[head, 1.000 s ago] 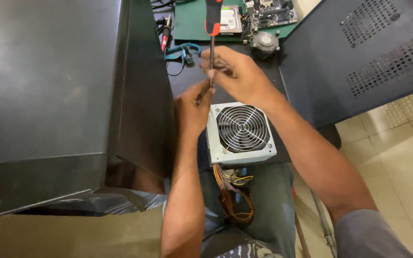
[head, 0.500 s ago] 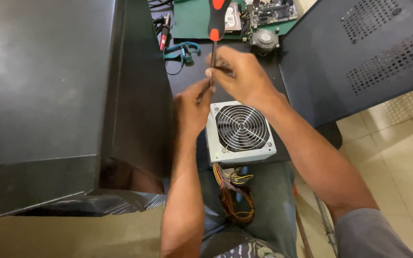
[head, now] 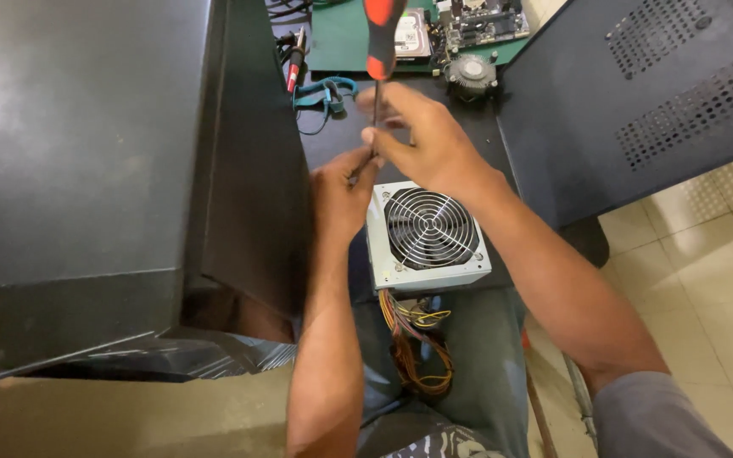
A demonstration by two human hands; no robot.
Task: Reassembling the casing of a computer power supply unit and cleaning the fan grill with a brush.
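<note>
A grey computer power supply (head: 428, 233) with a round fan grille lies at the near edge of a dark worktop, its coloured cable bundle (head: 416, 343) hanging down onto my lap. My right hand (head: 426, 144) is closed on the metal shaft of a screwdriver whose red and black handle (head: 381, 34) points up and away. My left hand (head: 343, 197) is curled at the power supply's far left corner, its fingers pinched around the lower end of the shaft. The tip is hidden between my hands.
A large black computer case (head: 86, 170) stands on the left. A dark perforated side panel (head: 646, 102) leans at the right. At the back are a green mat (head: 341, 38), a circuit board (head: 481, 21), a cooler fan (head: 471, 75), a blue strap (head: 324, 92) and a red-tipped tool (head: 294, 68).
The screwdriver has risen and its handle now reaches the top of the view. My right hand has slid a little down the shaft; the left hand stays put.
</note>
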